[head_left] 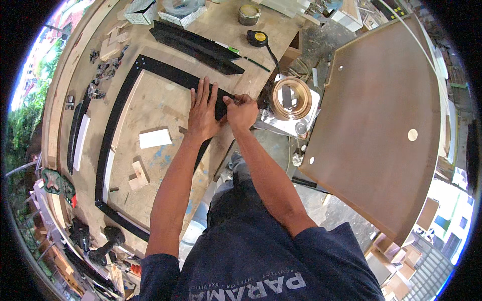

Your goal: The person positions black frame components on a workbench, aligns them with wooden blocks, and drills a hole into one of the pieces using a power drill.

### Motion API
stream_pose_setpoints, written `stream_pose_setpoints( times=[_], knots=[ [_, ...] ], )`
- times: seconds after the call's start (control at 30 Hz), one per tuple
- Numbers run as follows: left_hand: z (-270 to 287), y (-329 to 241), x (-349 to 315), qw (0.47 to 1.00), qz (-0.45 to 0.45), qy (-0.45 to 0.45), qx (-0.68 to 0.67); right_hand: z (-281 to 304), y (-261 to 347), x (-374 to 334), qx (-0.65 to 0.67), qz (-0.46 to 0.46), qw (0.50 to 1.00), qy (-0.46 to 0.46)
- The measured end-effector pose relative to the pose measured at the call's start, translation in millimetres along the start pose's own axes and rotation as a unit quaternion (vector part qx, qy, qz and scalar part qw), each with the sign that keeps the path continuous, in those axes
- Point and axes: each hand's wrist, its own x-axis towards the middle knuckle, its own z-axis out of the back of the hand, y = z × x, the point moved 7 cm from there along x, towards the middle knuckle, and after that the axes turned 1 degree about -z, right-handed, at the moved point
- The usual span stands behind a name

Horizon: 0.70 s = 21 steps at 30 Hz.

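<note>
A black rectangular frame [170, 71] lies flat on the wooden workbench [170, 105], with small screw-like dots at its two left corners. My left hand [203, 113] rests on the frame's far right part, fingers stretched out and pressed flat. Right beside it, my right hand [242, 113] is closed at the corner, fingertips pinched against the black surface. Whatever sits in that pinch is hidden by the fingers. Inside the frame lie a white block [155, 138] and some small pale wood pieces [139, 175]. My left forearm covers part of the near side.
Beyond the frame lie black strips [196, 47], a tape measure [257, 38] and a tape roll [249, 15]. A coil of brown banding [291, 98] sits right of the bench. A large brown panel [376, 120] stands farther right. A cordless drill [107, 246] lies near left.
</note>
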Motion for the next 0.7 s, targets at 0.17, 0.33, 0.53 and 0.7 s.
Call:
stream_pose_setpoints(
  times=[0.17, 0.33, 0.53, 0.7],
  knots=[
    [2, 3, 1, 0.998, -0.009, -0.04, -0.039, -2, 0, -6, 0.051, -0.011, 0.999, 0.017],
    [-2, 8, 0, 0.997, -0.011, -0.054, -0.056, -5, -6, 3, 0.152, 0.032, 0.986, 0.061],
    [0, 10, 0, 0.997, 0.007, -0.036, -0.066, 15, -3, 19, 0.158, -0.049, 0.948, 0.272],
    [4, 10, 1, 0.993, 0.028, -0.034, -0.111, 25, -16, 47, 0.083, 0.065, 0.948, 0.301]
  ],
)
